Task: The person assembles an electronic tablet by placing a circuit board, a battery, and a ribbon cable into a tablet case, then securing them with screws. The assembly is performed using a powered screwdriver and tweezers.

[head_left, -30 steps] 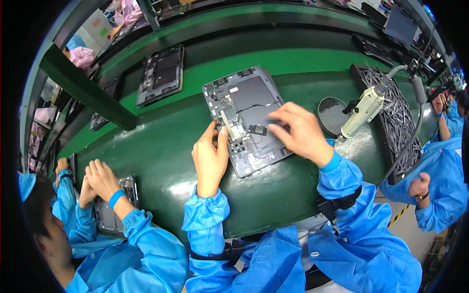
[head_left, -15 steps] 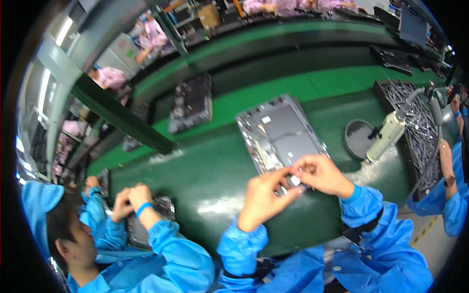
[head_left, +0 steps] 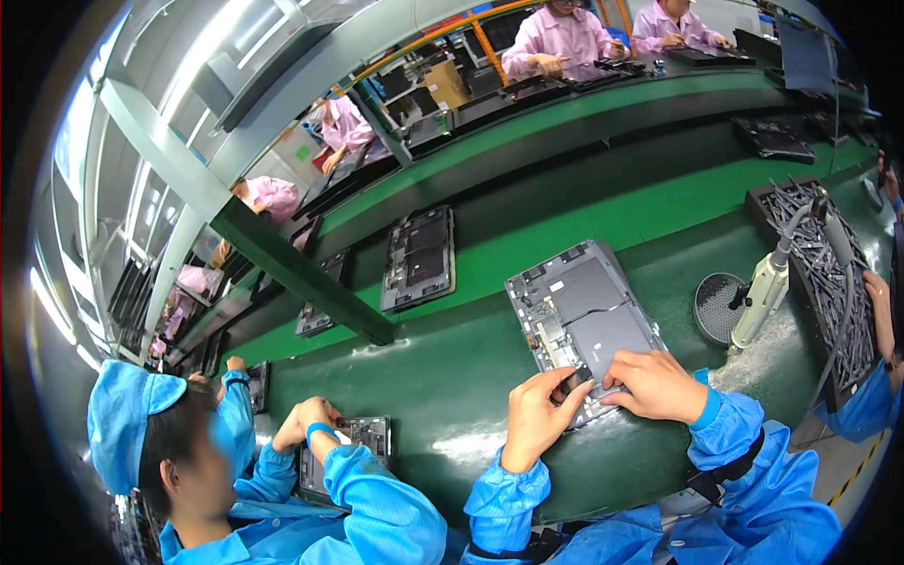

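Observation:
An opened grey tablet (head_left: 591, 273), its flat batteries and circuit board exposed, lies on the green bench before me. My left hand (head_left: 539, 416) is at its near left corner, with a small dark part (head_left: 571, 379) pinched between thumb and fingers. Over the near right portion of the tablet is my right hand (head_left: 652, 388), its fingers curled and closed close to the left fingertips. Whatever those right fingers grip is too small or hidden to make out. A thin black cable (head_left: 595, 312) crosses the batteries.
To the right stand a pale electric screwdriver (head_left: 763, 299), a round dish (head_left: 718, 306) and a long box of grey strips (head_left: 817, 273). Another tablet (head_left: 419, 256) lies beyond a green post (head_left: 301, 273). A co-worker in blue (head_left: 363, 490) works at my left.
The whole view has tilted up, so the bench sits lower in it. My hands have drawn slightly apart, and the dark part shows in my left fingers.

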A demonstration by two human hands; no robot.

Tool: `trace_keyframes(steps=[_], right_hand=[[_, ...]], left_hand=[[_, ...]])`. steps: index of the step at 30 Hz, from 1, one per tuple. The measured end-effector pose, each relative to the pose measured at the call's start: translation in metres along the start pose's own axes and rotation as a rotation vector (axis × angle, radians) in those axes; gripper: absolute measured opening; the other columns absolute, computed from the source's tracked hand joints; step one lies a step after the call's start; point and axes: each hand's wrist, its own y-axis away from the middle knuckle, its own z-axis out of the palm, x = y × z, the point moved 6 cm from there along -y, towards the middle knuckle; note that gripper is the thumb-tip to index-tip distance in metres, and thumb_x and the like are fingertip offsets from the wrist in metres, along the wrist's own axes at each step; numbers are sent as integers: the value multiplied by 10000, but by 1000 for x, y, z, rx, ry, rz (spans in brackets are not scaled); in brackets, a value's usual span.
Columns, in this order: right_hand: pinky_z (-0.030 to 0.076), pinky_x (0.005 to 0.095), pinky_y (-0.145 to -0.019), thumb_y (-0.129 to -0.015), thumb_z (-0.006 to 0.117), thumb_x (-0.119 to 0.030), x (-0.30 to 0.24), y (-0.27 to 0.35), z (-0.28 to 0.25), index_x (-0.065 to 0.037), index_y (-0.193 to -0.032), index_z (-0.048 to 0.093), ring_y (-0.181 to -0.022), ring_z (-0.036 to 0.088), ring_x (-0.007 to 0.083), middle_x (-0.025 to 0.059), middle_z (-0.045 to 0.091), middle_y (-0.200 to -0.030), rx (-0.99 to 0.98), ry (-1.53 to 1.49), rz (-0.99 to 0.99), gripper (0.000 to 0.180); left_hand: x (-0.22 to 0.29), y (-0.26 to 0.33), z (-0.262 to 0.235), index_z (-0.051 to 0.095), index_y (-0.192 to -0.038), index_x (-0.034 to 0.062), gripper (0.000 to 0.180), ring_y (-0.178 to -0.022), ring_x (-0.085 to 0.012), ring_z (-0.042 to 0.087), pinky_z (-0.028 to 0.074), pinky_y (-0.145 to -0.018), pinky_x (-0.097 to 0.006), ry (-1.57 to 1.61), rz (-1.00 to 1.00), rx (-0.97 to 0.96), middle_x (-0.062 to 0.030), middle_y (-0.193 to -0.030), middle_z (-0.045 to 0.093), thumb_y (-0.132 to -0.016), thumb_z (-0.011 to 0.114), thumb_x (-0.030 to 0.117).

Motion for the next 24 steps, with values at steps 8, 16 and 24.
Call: trace_keyframes(steps=[8, 16, 24], right_hand=[[480, 413, -633, -767, 694, -184, -2, 1, 6, -72, -812, 627, -724, 610, 296, 72, 579, -815, -10, 58, 26, 139], [469, 404, -529, -801, 565, -131, -25, 6, 12, -53, -769, 534, -667, 595, 246, 78, 520, -752, -21, 417, -34, 90], [462, 375, -497, -773, 547, -94, -13, 6, 17, -37, -772, 507, -658, 592, 237, 91, 512, -742, 35, 398, -83, 69]], left_hand=[[-6, 2, 2, 680, -922, -33, 298, -575, -122, 554, 468, -539, -264, -21, -7, -10, -97, -714, 655, -716, 784, 156], [-4, 7, 0, 681, -936, -15, 290, -551, -149, 559, 478, -535, -280, -33, 34, -2, -110, -711, 640, -734, 764, 176], [-4, 3, 1, 682, -929, -15, 289, -554, -145, 557, 474, -532, -276, -42, 30, -10, -101, -709, 643, -723, 775, 165]])
